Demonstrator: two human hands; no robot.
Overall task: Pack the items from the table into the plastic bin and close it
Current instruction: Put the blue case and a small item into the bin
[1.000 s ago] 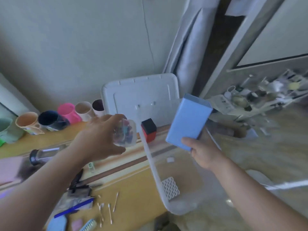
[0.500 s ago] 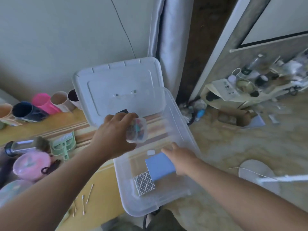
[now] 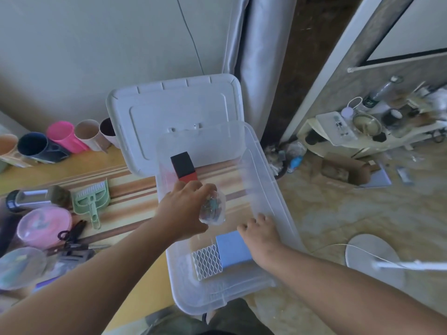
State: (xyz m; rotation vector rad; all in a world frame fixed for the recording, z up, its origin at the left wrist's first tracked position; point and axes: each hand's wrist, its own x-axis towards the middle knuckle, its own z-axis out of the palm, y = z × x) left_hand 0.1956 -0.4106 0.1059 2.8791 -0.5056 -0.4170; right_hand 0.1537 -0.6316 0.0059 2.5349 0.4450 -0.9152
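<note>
A clear plastic bin (image 3: 271, 170) is seen at the right end of the bench (image 3: 135, 197), its white lid (image 3: 174, 112) propped upright against the wall behind it. A small clear container (image 3: 214, 210) of coloured pieces is held in the grip of the left hand (image 3: 185, 211), fingers curled round its left side, above the middle of the bin. The right hand (image 3: 262, 238) is lowered inside the bin near its right wall, fingers spread and relaxed, resting against the right edge of a blue box (image 3: 233, 249) that lies on the bin floor in the near part. A white lattice-patterned piece (image 3: 206, 262) lies just left of the blue box, touching it. A black and red block (image 3: 184, 167) stands at the far left of the bin, beyond the left hand. On the bench to the left are seen a green dustpan (image 3: 93, 198), a pink round lid (image 3: 44, 226), scissors (image 3: 72, 234) and a row of cups (image 3: 65, 137) along the wall.
</note>
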